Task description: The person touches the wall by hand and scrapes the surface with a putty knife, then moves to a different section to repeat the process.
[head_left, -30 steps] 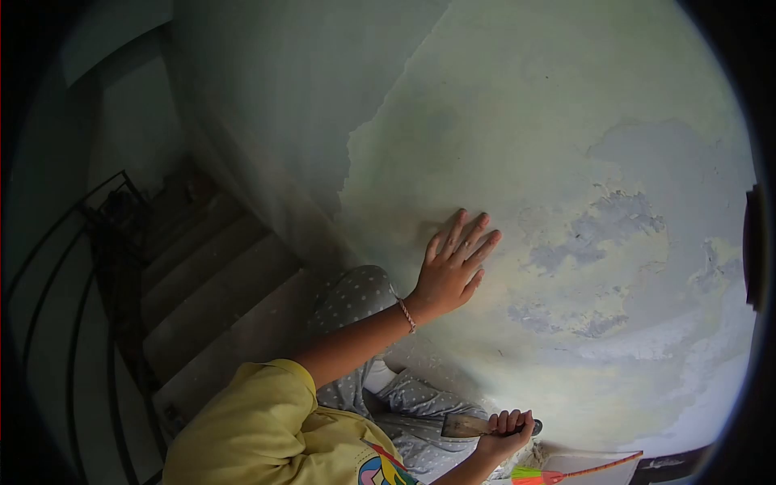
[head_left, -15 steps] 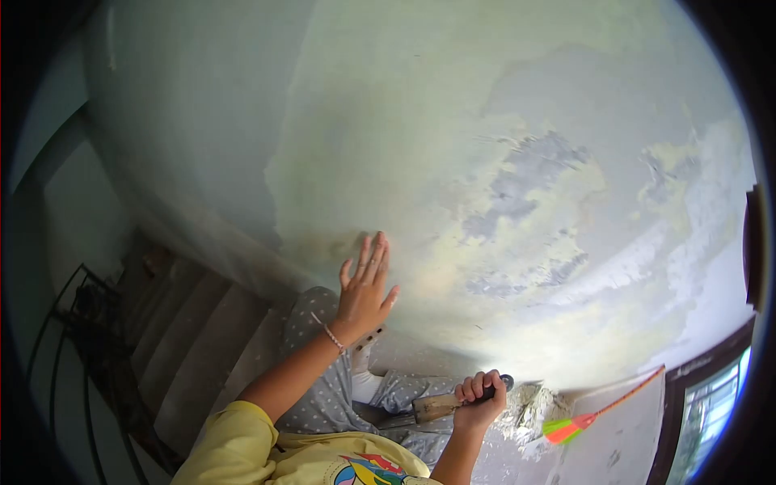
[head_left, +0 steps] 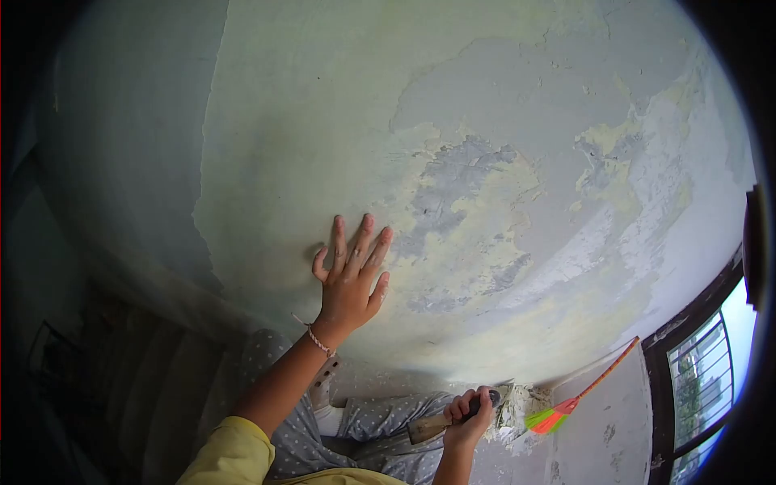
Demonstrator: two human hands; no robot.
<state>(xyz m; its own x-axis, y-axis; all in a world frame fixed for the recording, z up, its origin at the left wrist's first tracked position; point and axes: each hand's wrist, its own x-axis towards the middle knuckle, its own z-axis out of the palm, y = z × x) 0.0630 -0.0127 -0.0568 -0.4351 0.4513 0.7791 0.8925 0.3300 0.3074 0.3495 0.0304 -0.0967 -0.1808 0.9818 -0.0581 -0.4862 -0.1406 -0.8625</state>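
Observation:
My left hand (head_left: 351, 283) lies against the patchy wall (head_left: 283, 153) with its fingers spread, and it holds nothing. A beaded bracelet (head_left: 320, 343) circles that wrist. Low at the right, my right hand (head_left: 469, 419) is wrapped round the dark handle of a scraper (head_left: 427, 429). The scraper's flat, dusty blade points left over my dotted trousers (head_left: 376, 420), apart from the wall. Right of my left hand, the pale green paint has peeled, and a rough grey patch (head_left: 444, 190) shows.
A broom (head_left: 554, 416) with orange and green bristles leans at the lower right, near a pile of pale scrapings (head_left: 517, 408). Beyond it is a barred window (head_left: 703, 368). Dark stairs (head_left: 174, 388) descend at the lower left, beside a metal railing (head_left: 40, 343).
The view has turned right, so the wall, broom and window appear farther left. My left hand remains up with spread fingers, now higher against the wall. My right hand still grips the scraper.

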